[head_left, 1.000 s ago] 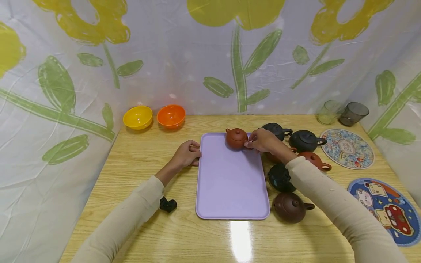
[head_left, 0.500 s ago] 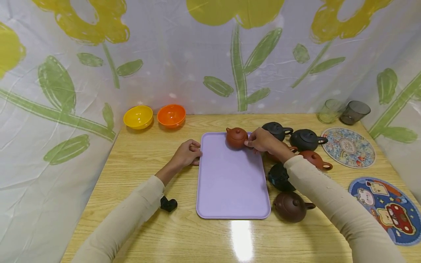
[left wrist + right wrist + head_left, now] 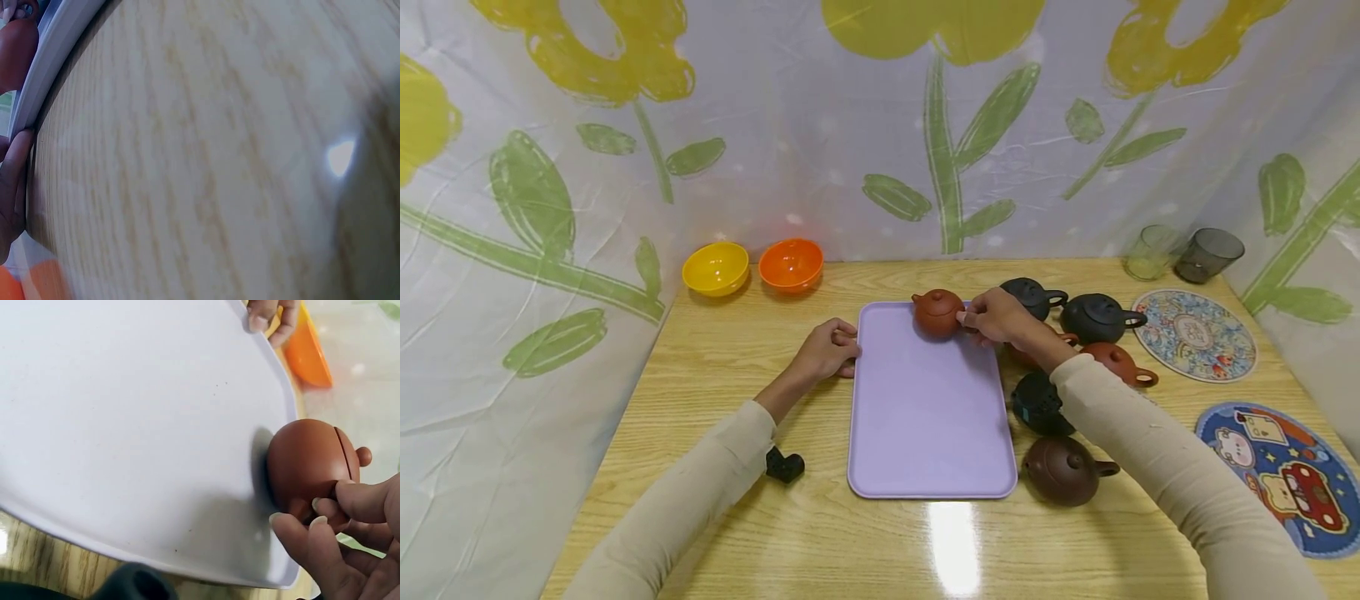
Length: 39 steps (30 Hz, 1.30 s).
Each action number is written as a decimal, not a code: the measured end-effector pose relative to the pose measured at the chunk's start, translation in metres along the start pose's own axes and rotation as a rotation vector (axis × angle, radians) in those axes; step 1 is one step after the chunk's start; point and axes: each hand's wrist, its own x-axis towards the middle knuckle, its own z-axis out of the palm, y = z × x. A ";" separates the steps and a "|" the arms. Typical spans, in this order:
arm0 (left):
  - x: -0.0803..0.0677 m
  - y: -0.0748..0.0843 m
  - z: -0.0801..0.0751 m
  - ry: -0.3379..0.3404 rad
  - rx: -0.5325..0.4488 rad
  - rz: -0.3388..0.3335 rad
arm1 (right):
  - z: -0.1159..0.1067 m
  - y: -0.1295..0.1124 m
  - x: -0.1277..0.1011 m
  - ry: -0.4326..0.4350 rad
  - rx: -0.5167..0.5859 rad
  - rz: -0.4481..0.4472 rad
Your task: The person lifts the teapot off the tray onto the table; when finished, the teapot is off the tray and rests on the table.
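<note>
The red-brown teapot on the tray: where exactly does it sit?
In the head view the red-brown teapot stands at the far right corner of the purple tray, gripped by the right hand.

red-brown teapot [image 3: 1028,357] mostly behind the right sleeve [image 3: 1150,450], orange bowl [image 3: 37,284] blurred (frame corner)

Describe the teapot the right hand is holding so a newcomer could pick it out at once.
Start at the lilac tray in the middle of the wooden table. At its far right corner stands a small reddish-brown teapot, pinched by the right hand. It is the only teapot on the tray; the others sit on the table to the right.
</note>
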 end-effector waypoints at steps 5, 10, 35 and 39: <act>0.001 0.000 0.000 0.003 -0.001 -0.005 | -0.001 0.002 -0.003 0.001 -0.004 -0.011; 0.002 0.000 0.000 0.008 0.004 -0.011 | -0.006 0.002 -0.011 -0.017 0.026 -0.037; -0.001 0.003 0.001 0.006 0.013 -0.011 | -0.059 0.026 -0.080 -0.096 0.085 -0.145; -0.001 0.002 0.001 0.004 0.012 -0.007 | -0.066 0.037 -0.093 -0.106 0.080 -0.194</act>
